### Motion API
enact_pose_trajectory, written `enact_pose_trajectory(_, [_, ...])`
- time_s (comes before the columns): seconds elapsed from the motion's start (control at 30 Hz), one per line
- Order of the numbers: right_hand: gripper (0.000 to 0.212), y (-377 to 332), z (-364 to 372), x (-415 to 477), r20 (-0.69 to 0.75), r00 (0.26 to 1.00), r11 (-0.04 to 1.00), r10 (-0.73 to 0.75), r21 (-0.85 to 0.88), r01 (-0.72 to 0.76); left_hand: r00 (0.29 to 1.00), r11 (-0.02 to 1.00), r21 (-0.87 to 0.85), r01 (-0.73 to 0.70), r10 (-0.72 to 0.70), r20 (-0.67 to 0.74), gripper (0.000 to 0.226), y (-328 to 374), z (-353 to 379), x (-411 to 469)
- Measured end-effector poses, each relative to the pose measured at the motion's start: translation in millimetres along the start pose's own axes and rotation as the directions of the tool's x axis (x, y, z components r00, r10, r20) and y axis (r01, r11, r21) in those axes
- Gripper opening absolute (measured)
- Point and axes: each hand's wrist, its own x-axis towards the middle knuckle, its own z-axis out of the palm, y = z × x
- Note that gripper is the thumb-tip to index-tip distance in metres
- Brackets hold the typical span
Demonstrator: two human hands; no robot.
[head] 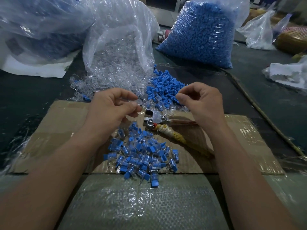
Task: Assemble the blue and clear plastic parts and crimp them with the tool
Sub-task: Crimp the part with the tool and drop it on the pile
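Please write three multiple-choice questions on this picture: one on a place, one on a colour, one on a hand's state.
1. Where lies the crimping tool? A. on the cardboard; B. on the floor; C. on a hook.
2. Colour of the parts in the full bag at back right? A. red; B. blue; C. green.
3. The left hand: A. grips the tool; B. lies flat; C. pinches a clear plastic part.
Answers: 1A, its metal head rests on the cardboard; 2B, blue shows through the film; 3C, the part sits at its fingertips.
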Motion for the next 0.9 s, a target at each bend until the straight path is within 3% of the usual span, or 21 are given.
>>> enact_pose_trajectory(0.07, [0.019, -11.4, 5.6, -7.8, 0.048, 0.999, 0.992, -0.013, 0.127, 0.007, 1.0, 1.0, -0.006, -0.019, 0.02, 0.015, 0.016, 0.2, 1.3, -0.7])
enact_pose_trajectory(0.17, [0.018, -24.7, 17.1, -17.4, 0.114, 0.99, 0.984, -0.078, 0.168, 0.058, 0.999, 0.999, 0.008, -0.038, 0.038, 0.031, 0.016, -0.6, 3.9, -1.9])
enact_pose_trajectory(0.53, [0.003, -31.3, 29.6, -23.8, 0.143, 0.98, 0.99, -0.141, 0.051, 0.135, 0.99, 0.992, 0.02, -0.121, 0.119, 0.082, 0.017, 6.5, 11.9, -9.4])
enact_pose_trajectory(0.9, [0.023, -26.9, 32.4, -23.3, 0.272, 0.954, 0.976, -0.124, 0.208, 0.068, 0.982, 0.988, -0.064, -0.139, 0.146, 0.116, 0.02, 0.2, 5.9, -4.6])
